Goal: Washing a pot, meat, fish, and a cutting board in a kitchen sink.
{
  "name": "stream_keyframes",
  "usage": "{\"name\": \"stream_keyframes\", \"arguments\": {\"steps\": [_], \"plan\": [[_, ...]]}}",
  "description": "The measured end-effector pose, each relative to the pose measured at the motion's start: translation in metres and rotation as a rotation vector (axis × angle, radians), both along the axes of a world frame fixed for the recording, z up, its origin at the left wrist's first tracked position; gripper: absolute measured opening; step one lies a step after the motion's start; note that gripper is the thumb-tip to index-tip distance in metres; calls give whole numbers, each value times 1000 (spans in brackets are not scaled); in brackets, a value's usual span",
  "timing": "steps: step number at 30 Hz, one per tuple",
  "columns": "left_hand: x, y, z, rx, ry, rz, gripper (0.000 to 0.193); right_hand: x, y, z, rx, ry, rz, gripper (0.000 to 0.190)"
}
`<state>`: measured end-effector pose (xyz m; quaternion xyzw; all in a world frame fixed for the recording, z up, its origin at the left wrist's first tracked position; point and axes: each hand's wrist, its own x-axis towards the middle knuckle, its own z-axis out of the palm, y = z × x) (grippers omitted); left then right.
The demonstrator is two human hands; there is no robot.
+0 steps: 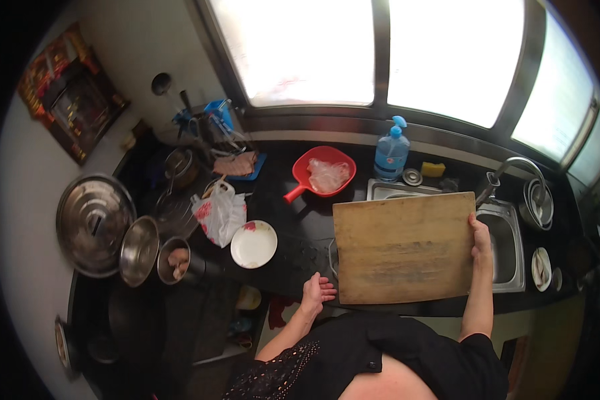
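My right hand (480, 236) grips the right edge of a large wooden cutting board (405, 250), its middle scored with dark knife marks. The board is held over the left part of a steel sink (505, 250) and the counter beside it, covering much of the left basin. My left hand (320, 292) is free near the board's lower left corner, palm up with the fingers somewhat spread. A pale loop (331, 257), perhaps a cord or handle, shows at the board's left edge.
Left on the black counter (300, 245) are a white floral plate (254, 244), a plastic bag (221, 212) and a steel bowl with raw meat (178, 260). Behind stand a red colander-like basin (305, 162) and a blue pump bottle (392, 155). A faucet (522, 162) arches over the sink.
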<state>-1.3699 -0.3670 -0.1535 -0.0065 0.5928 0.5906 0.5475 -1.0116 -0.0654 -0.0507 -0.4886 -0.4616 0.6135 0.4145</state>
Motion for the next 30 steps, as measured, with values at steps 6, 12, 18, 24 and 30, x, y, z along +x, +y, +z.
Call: {"name": "stream_keyframes", "arguments": {"steps": [6,12,18,24,30], "plan": [[-49,-30,-19,-19,146,355,23,-18,15,-45,-173,-78,-25,44],[-139,-34,-28,-45,247,557,34,-42,24,-86,-246,-121,-20,43],[-169,-26,-26,-113,333,638,28,-80,9,-102,-345,-168,-6,42],[-163,-105,7,-76,448,409,21,-121,1,-122,-366,-91,-10,39],[-166,-255,29,-153,433,393,26,-171,5,-160,-206,-193,-48,39]]}}
